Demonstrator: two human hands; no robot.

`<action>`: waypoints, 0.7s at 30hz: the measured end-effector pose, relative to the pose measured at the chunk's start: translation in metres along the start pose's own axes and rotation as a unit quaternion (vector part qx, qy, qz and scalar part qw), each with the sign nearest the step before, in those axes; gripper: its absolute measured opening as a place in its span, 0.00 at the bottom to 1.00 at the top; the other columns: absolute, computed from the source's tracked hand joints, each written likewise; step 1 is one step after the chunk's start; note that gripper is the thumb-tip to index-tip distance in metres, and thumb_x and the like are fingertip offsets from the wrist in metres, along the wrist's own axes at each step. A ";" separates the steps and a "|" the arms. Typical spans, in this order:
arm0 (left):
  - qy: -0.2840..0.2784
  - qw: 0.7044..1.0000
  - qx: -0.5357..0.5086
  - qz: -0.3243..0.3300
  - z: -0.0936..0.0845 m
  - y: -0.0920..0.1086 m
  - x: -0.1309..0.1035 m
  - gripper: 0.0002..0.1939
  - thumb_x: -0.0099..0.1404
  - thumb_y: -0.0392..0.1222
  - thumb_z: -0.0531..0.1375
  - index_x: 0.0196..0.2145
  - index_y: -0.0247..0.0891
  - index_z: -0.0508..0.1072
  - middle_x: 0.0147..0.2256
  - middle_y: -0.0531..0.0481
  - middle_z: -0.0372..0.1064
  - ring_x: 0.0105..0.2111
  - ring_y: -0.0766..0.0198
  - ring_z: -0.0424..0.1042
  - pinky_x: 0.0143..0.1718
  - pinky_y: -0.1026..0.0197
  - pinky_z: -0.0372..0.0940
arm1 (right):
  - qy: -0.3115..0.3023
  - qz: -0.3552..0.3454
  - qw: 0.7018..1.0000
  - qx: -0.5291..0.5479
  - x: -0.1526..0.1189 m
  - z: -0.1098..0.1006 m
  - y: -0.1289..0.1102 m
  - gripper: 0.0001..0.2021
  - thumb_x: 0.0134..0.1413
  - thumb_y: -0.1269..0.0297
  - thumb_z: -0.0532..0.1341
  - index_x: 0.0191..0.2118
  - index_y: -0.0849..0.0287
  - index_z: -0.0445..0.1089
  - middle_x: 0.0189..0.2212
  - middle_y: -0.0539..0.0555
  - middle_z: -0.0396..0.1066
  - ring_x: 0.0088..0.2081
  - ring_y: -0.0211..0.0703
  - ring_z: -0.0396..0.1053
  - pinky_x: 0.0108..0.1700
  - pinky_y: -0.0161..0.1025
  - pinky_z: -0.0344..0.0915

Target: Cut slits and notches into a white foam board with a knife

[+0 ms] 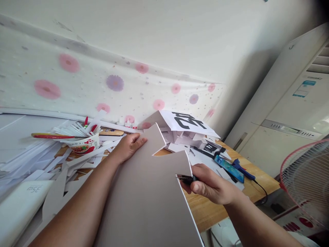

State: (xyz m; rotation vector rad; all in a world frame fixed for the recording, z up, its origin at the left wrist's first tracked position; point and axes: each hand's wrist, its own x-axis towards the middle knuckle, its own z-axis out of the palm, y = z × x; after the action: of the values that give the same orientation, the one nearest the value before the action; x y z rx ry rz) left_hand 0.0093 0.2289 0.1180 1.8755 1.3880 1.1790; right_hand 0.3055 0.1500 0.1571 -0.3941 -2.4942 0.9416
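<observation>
A large sheet of white foam board [144, 192] stands tilted in front of me, with a V-shaped notch in its top edge. My left hand [131, 145] is closed on the sheet's upper left edge. My right hand [209, 181] is closed around a black-handled knife [189, 179] at the sheet's right side. The knife's metal tip is at a step in that edge; fingers hide part of the handle. Behind the sheet lies a folded white piece with black markings [189, 121], above a pile of white offcuts.
A noodle bowl [86, 144] holding white strips and tools stands left among scraps. A white power bank [25, 209] lies nearer. On the wooden table [208, 209], right, are a phone [228, 167] and a blue glue gun [243, 169]. A fan [308, 178] stands far right.
</observation>
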 end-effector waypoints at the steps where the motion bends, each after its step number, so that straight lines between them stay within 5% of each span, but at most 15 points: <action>1: 0.001 1.000 0.001 -0.001 -0.001 0.000 0.000 0.29 0.56 0.71 0.53 0.25 0.38 0.63 0.23 0.55 0.58 0.24 0.63 0.59 0.24 0.64 0.51 | 0.008 -0.011 1.000 -0.001 -0.001 0.001 -0.001 0.19 0.66 0.50 0.48 0.41 0.62 0.64 0.27 0.50 0.60 0.27 0.35 0.57 0.29 0.34 0.54; 3: 0.002 1.000 0.002 -0.002 -0.002 0.000 -0.001 0.29 0.57 0.71 0.53 0.26 0.38 0.64 0.23 0.55 0.59 0.24 0.63 0.60 0.24 0.63 0.50 | 0.034 -0.021 0.999 -0.026 -0.001 0.003 -0.004 0.18 0.67 0.51 0.49 0.45 0.62 0.64 0.28 0.50 0.61 0.27 0.36 0.59 0.30 0.34 0.55; 8: 0.002 1.000 0.005 -0.004 -0.003 0.000 -0.001 0.29 0.57 0.70 0.53 0.26 0.38 0.64 0.23 0.54 0.59 0.24 0.63 0.60 0.24 0.63 0.50 | 0.082 -0.003 0.990 -0.112 0.002 0.009 -0.008 0.16 0.67 0.53 0.47 0.35 0.59 0.60 0.26 0.49 0.58 0.26 0.36 0.56 0.28 0.34 0.53; 15: 0.008 1.000 0.005 -0.005 0.000 0.001 0.000 0.27 0.56 0.69 0.54 0.27 0.38 0.66 0.23 0.54 0.62 0.24 0.61 0.61 0.24 0.63 0.53 | 0.132 0.016 0.968 -0.211 0.004 0.020 0.001 0.18 0.67 0.49 0.44 0.33 0.57 0.56 0.24 0.48 0.57 0.25 0.37 0.54 0.28 0.35 0.53; 21: 0.004 1.000 -0.003 -0.001 0.004 0.002 -0.002 0.27 0.56 0.67 0.54 0.29 0.37 0.69 0.24 0.53 0.64 0.25 0.60 0.63 0.24 0.63 0.55 | 0.059 0.049 0.995 -0.068 0.005 0.016 -0.003 0.19 0.67 0.48 0.45 0.33 0.58 0.57 0.25 0.48 0.58 0.25 0.35 0.55 0.28 0.34 0.54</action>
State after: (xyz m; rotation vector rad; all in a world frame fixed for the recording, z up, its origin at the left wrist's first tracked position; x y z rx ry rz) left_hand 0.0135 0.2270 0.1173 1.8668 1.3893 1.1900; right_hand 0.2932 0.1412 0.1500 -0.6031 -2.4563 0.7649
